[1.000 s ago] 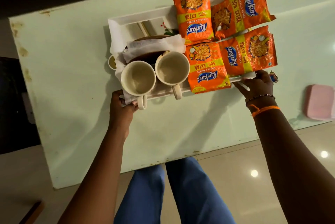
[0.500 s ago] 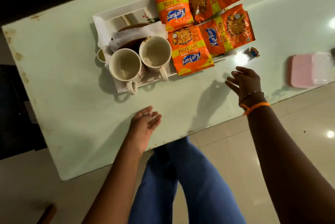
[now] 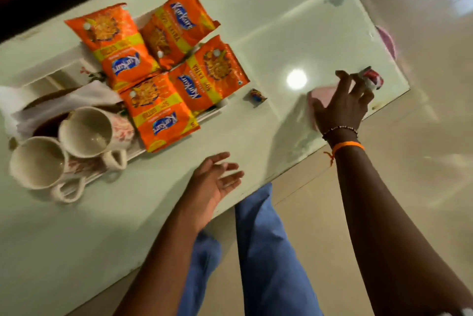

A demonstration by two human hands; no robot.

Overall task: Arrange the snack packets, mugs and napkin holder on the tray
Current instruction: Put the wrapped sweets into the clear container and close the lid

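Note:
A white tray (image 3: 51, 72) rests on the pale green table (image 3: 268, 34). Several orange snack packets lie on its right half, the nearest one (image 3: 156, 113) overhanging the front rim and another (image 3: 212, 75) beside it. Two cream mugs (image 3: 38, 162) (image 3: 87, 131) stand at the tray's front left, handles pointing at me. Behind them is the dark napkin holder (image 3: 48, 123) stuffed with white napkins (image 3: 66, 100). My left hand (image 3: 215, 180) hovers palm-up over the table's near edge, holding nothing. My right hand (image 3: 343, 103) is spread over a pink box (image 3: 321, 95) at the table's right corner.
A small wrapped sweet (image 3: 257, 95) lies on the table just right of the tray. A red and white item (image 3: 372, 79) sits by my right fingertips near the table corner. My blue trouser legs (image 3: 261, 251) stand over the shiny tiled floor below the table edge.
Both hands have let go of the tray's front corners. My left hand drew back toward the near edge; my right hand swung right onto the pink box. The view turned right.

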